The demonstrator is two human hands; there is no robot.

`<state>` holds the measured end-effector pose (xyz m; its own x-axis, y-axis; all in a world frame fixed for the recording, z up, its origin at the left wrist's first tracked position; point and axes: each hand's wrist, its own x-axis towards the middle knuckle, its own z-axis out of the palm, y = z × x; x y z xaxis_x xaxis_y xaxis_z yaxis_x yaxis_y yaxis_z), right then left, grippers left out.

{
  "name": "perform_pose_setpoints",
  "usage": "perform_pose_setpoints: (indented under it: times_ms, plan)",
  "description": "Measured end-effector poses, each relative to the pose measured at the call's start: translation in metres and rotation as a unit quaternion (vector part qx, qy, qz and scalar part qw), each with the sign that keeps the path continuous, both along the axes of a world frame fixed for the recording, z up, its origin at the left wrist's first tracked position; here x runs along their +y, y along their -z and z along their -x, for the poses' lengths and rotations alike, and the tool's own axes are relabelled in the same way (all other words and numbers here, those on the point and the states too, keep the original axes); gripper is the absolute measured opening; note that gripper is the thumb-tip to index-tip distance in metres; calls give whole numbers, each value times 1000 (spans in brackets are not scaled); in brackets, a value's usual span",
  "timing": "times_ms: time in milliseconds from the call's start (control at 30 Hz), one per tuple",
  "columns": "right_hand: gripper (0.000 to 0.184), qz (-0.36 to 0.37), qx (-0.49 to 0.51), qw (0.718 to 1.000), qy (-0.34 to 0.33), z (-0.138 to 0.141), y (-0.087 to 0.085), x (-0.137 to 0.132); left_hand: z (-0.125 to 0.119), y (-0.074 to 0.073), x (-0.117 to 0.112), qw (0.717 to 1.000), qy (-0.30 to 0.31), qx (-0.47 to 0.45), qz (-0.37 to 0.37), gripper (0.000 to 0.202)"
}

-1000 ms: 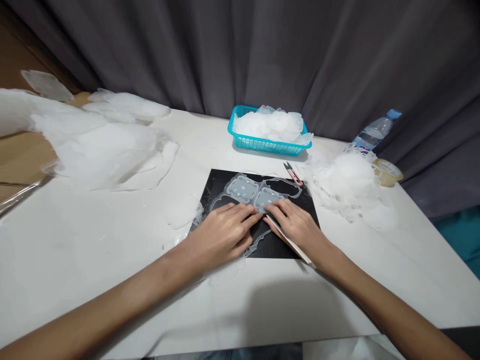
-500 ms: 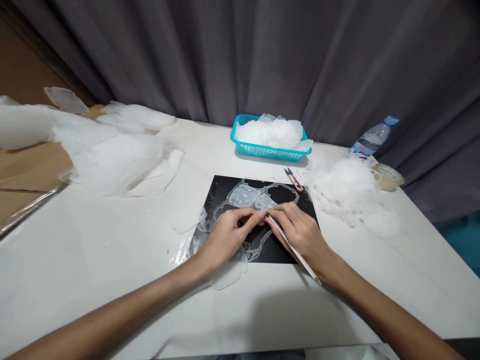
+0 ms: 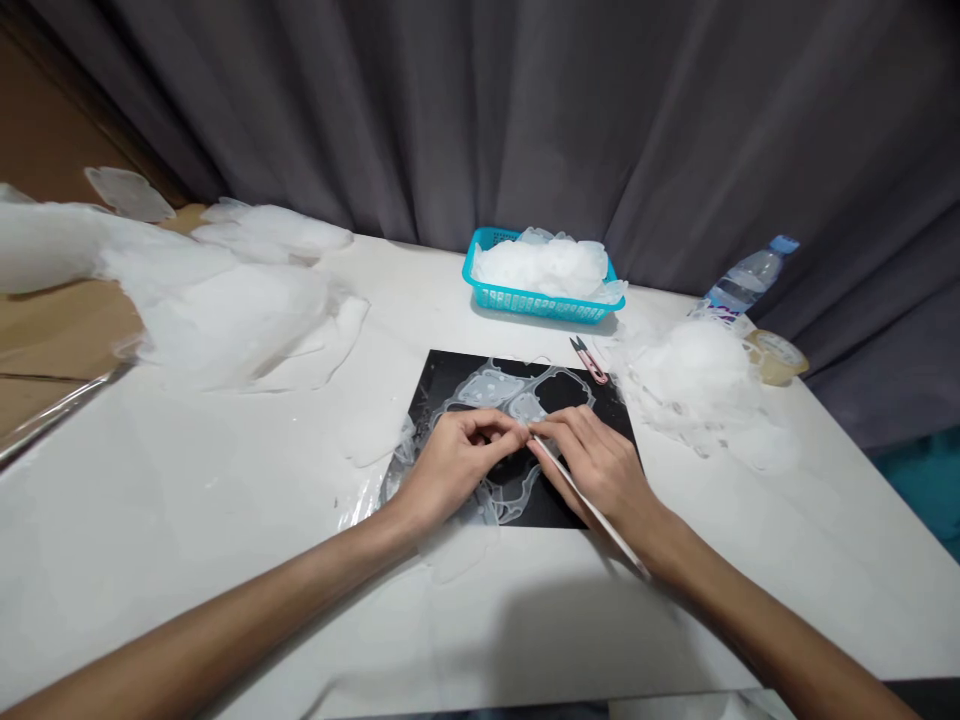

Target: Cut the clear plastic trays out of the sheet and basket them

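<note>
Over a black board (image 3: 562, 508), my two hands meet with their fingertips close together. My right hand (image 3: 596, 460) is closed around a slim white stick (image 3: 613, 535), whose tip points at the left fingertips. Thumb and forefinger are pinched together on my left hand (image 3: 456, 458), at the edge of a translucent, film-like sheet (image 3: 491, 387) with cut-out holes. The fingers hide the pinched part. Beneath my left wrist, another translucent piece (image 3: 469, 545) overhangs the board's front edge.
Behind the board stands a turquoise basket (image 3: 544, 303) of translucent pieces. Pink thread snips (image 3: 590, 362) lie at the board's back edge. White translucent heaps sit left (image 3: 240, 315) and right (image 3: 697, 365), with a water bottle (image 3: 750, 280) and a tape roll (image 3: 778, 358) at the far right.
The translucent sheet has shifted slightly under my fingers, and the piece near my left wrist lies a little differently. Both hands stay in nearly the same place, still gripping.
</note>
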<state>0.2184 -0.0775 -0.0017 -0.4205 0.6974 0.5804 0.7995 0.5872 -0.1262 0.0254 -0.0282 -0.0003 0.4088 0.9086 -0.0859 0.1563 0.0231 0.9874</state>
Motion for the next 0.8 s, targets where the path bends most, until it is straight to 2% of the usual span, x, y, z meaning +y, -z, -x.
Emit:
perform_pose_setpoints:
  times_ms: [133,200,233,267,333,400,433,500,567,600,667,733,800]
  plan:
    - [15,76,41,996,-24,4,2,-3,1,1,-1,999,5,23,-34,20]
    - [18,122,110,986,-6,-10,1,7,1,1,-1,999,3,35,-37,14]
    - [21,143,155,977,16,-23,-1,16,2,0,-1,999,-4,41,-32,12]
    - [26,144,226,961,66,-41,-5,26,2,0,-1,999,-13,48,-21,11]
    - [37,113,287,940,149,-82,-17,49,3,-1,0,998,-24,57,7,11]
    - [40,111,366,901,205,-116,-29,63,4,-2,1,998,-12,62,30,12]
    - [39,128,370,898,199,-126,-34,65,5,-2,1,997,5,66,34,12]
    - [35,200,342,905,156,-126,-41,61,8,-2,2,996,41,75,29,13]
    - [29,263,325,904,90,-109,-43,51,10,-3,2,995,49,88,4,20]
    - [28,281,323,902,61,-99,-43,46,11,-4,2,995,34,96,-20,26]
    - [25,303,322,897,9,-81,-42,39,12,-8,3,988,-17,114,-98,34]
    - [23,315,312,896,-30,-68,-42,34,11,-11,5,971,-41,125,-201,36]
    - [20,327,288,898,-63,-59,-45,30,8,-13,7,956,5,119,-266,57]
